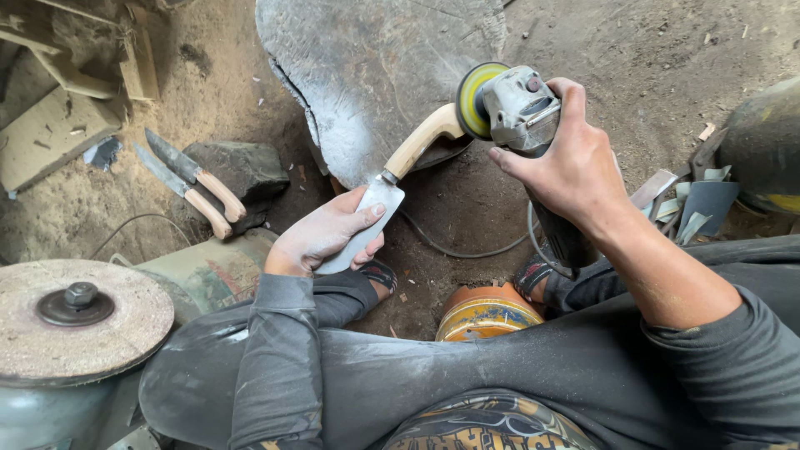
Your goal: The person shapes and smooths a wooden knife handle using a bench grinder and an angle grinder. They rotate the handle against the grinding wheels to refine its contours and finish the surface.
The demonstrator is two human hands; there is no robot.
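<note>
Knife handle (pixel 425 137) being sanded
Blade (pixel 360 229) is gripped by left hand (pixel 321 237); angle grinder (pixel 521 112) is clenched in right hand (pixel 575 167); steady disc contact is needed.

Two knives (pixel 190 179) left of stump (pixel 367 75) — grinding wheel (pixel 75 321) nearer; left.

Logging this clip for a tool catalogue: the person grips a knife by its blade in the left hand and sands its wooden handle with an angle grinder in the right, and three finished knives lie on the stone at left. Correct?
Almost. The head view shows two knives on the stone, not three. The left hand does grip the knife by its blade, and the right hand holds the angle grinder to the handle.
</note>
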